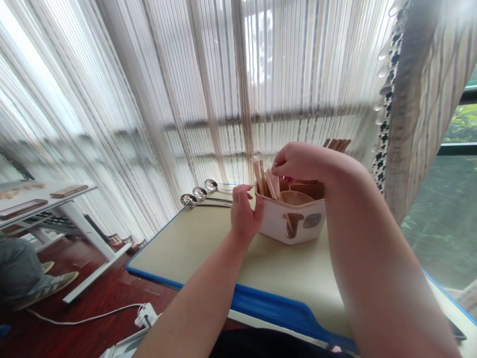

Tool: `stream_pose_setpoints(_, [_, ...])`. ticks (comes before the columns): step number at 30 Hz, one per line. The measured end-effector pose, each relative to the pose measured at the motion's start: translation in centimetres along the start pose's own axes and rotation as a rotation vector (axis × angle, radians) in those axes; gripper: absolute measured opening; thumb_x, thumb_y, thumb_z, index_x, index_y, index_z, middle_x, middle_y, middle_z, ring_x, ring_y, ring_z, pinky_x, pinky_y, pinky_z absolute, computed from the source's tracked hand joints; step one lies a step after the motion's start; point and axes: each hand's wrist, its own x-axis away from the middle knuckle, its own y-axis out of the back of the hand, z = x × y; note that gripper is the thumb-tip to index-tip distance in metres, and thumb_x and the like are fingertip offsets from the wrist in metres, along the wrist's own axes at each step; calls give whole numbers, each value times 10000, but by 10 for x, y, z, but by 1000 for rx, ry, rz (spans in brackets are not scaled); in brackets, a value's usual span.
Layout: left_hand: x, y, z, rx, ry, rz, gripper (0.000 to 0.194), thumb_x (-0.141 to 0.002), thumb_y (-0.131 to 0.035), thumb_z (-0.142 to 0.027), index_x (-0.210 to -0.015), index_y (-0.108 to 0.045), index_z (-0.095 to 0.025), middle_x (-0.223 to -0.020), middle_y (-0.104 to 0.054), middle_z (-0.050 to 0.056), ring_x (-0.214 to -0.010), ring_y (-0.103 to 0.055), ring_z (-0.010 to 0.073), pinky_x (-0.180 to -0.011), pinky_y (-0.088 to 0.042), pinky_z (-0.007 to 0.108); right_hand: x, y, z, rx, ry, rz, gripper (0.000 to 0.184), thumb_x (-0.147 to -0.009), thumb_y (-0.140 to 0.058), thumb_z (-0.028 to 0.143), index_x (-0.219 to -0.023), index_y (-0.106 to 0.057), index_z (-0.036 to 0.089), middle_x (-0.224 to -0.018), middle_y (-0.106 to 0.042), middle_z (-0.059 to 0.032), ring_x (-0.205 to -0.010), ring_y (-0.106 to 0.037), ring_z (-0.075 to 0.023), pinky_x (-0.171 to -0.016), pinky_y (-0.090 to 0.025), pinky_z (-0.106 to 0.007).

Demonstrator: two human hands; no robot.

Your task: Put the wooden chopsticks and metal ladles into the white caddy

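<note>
A white utensil box (292,233) with brown compartments stands on the small table, a cut-out in its front. My left hand (246,211) grips its left side, thumb at the front corner. In the left compartment, wooden chopsticks in clear wrappers (273,185) stand upright. My right hand (298,161) reaches over the box from the right, its fingers pinched at the tops of these chopsticks. Behind my right wrist, darker chopsticks (338,145) rise from the back of the box. My right forearm covers the box's right end.
Several metal ladles, some slotted (189,200), lie at the table's back left, handles toward the box. The cream table (186,238) has a blue edge. A sheer curtain (208,99) hangs behind. At far left, a person's leg and shoe (55,286) show under a white desk (80,191).
</note>
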Motion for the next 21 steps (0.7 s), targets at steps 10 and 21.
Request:
stream_pose_setpoints(10, [0,1,-1,7,5,4,220,-835,-481,-234,-1039,-415,-187,-1025,-467,72,-726,-481,117,-683,-456,293,2,1,11,107,-35,-127,150,-749,-581,255,-802,-711,203,-606,-645,-40,-589,-592,-164,-561,-441,-270])
stream_pose_setpoints(21, [1,0,0,14,-8,12,183,-859,-451,-239,-1034,-425,-193,-1029,-472,74,-715,-489,113,-686,-455,291,3,2,12,102,-15,-327,306,-813,-480,185,-1059,-661,180,-727,-662,-66,-702,-619,-190,-659,-464,-292])
